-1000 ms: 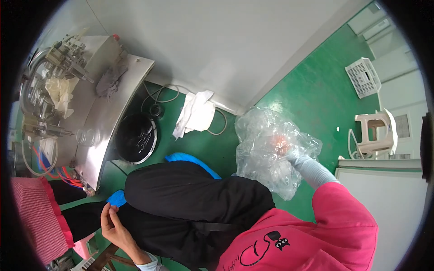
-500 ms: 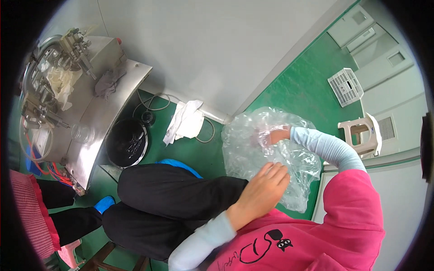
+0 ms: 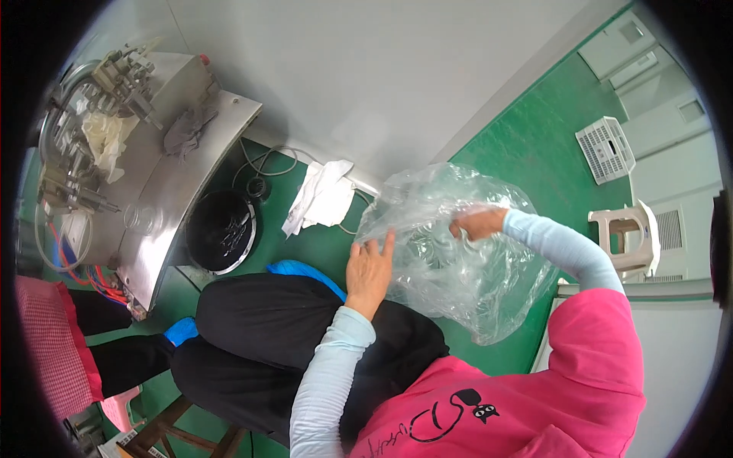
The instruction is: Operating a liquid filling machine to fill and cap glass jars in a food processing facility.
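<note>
A large clear plastic bag [image 3: 489,298] spreads over the floor to the right of my knees, its film crumpled. Round transparent shapes show through it near the middle, too blurred to name. My right hand [image 3: 481,223] reaches into the bag from the right, fingers curled down; what they hold, if anything, is lost in the clear film. At the bag's left edge is my left hand [image 3: 369,273], back facing up. Its fingers are apart and stretched toward the film, the tips touching or very near it.
To the left stands a metal machine table [image 3: 164,202] with a clear jar [image 3: 143,220] and a grey cloth [image 3: 187,131]. A black bucket [image 3: 200,237] and white cloths [image 3: 321,197] lie beside it. A stool [image 3: 628,238] and white crate [image 3: 605,150] stand right. Another person's leg [image 3: 126,366] is at left.
My left hand has swung left and forward from near my lap to the bag's left edge. My right hand remains in the bag, now more visible, and the film has shifted and opened out leftward.
</note>
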The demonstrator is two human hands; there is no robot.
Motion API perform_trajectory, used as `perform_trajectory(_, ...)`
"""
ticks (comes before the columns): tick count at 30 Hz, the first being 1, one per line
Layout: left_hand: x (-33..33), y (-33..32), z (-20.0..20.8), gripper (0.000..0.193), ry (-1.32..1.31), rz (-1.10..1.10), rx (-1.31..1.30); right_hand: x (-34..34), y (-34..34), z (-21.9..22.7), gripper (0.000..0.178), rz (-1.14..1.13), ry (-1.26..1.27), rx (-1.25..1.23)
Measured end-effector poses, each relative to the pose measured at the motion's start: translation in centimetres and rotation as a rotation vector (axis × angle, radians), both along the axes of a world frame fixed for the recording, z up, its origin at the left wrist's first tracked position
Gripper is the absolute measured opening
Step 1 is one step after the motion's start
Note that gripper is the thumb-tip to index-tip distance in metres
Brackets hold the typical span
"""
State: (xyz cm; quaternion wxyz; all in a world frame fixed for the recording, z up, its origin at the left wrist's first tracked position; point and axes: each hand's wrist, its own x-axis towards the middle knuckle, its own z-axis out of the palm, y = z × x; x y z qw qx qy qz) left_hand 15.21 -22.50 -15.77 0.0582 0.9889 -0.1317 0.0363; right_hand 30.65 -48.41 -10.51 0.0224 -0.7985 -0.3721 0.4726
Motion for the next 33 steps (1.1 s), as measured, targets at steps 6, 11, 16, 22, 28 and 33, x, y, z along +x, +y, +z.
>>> perform_trajectory(6,1.1,-0.6,1.9,0.107,0.273,-0.023,-0.258,-5.2,1.9,6.0,0.030,-0.053,0.252,0.381)
perform_trajectory(11,0.9,-0.7,2.2,0.094,0.616,-0.096,-0.335,-5.5,5.6,10.4,0.024,-0.234,0.334,0.486)
perform_trajectory(16,-1.2,2.3,5.5,0.055,0.337,-0.144,-0.537,-1.4,11.7,13.2,0.029,-0.283,0.175,0.604)
perform_trajectory(22,-6.3,13.2,14.4,0.051,-0.037,0.172,-0.604,5.7,25.5,14.6,0.030,-0.010,-0.118,0.775)
perform_trajectory(28,-12.8,21.4,16.2,0.039,-0.311,0.655,-0.608,9.9,40.4,12.2,0.033,0.221,-0.529,0.612)
perform_trajectory(33,-14.4,23.2,14.9,0.035,-0.376,0.780,-0.724,10.1,47.8,9.9,0.036,0.226,-0.630,0.399)
